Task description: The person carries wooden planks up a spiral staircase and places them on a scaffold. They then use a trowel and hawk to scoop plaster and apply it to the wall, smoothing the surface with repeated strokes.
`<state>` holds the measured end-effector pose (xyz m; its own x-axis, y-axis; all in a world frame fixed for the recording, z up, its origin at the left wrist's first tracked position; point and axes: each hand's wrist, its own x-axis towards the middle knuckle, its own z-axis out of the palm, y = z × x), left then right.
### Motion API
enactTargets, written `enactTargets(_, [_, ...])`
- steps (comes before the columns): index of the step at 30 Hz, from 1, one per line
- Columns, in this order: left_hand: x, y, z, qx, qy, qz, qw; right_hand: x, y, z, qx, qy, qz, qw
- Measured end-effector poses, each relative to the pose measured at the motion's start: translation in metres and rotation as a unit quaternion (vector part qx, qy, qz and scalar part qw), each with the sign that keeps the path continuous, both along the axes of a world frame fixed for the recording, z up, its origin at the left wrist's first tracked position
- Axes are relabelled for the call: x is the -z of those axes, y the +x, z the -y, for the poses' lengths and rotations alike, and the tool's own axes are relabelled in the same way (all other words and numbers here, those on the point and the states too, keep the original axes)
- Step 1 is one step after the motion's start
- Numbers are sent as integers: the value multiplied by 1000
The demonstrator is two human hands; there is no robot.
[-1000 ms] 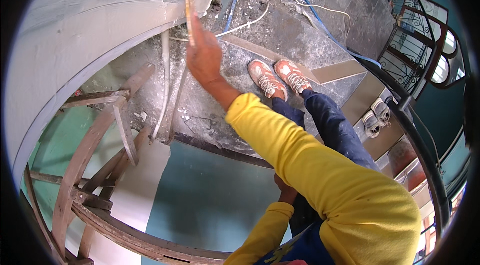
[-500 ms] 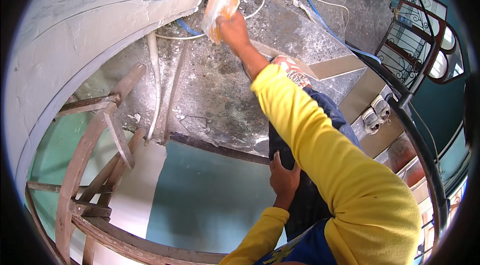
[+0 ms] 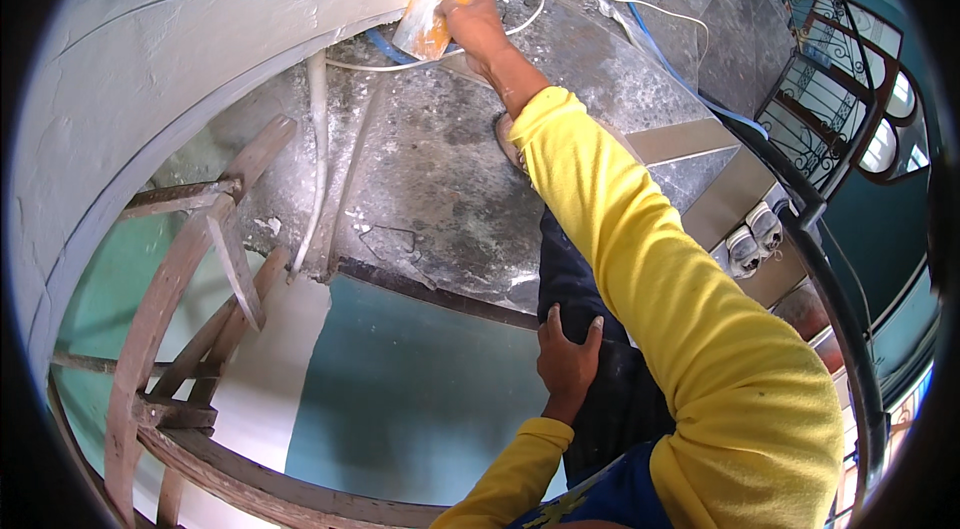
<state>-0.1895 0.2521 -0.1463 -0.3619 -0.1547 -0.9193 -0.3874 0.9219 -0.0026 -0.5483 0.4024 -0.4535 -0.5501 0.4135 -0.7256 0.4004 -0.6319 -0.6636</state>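
My right hand is closed on the edge of an orange putty spreader smeared with white filler. The spreader is held tilted beside the lower edge of the pale curved wall surface, at the top of the view. From here I cannot tell whether its blade touches the wall. My left hand rests on my dark trouser leg, with thumb and fingers apart and nothing in it. Both arms wear yellow sleeves.
A wooden trestle or ladder frame stands at left. A pale pipe runs along the stained floor. A blue hose and white cable lie beyond. Right are a dark handrail and a pair of shoes.
My right hand and the spreader have shifted slightly right, and the spreader leans more. My patterned foot is now mostly behind the sleeve. The left hand stays on the leg, its fingers a little more spread.
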Motion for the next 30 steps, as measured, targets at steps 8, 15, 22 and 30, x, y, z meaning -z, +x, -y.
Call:
enactTargets(8, [-1, -1, -1, -2, -9, 13, 1000, -99, 12, 5, -2, 9, -25, 1000])
enactTargets(15, [5, 13, 10, 28, 6, 8, 1000, -208, 39, 20, -79, 94, -76, 990])
enactTargets(22, [1, 1, 4, -2, -5, 0, 1000, -160, 83, -2, 9, 22, 10, 1000])
enactTargets(30, [3, -11, 5, -13, -1, 17, 1000, -20, 13, -20, -22, 68, 19, 997])
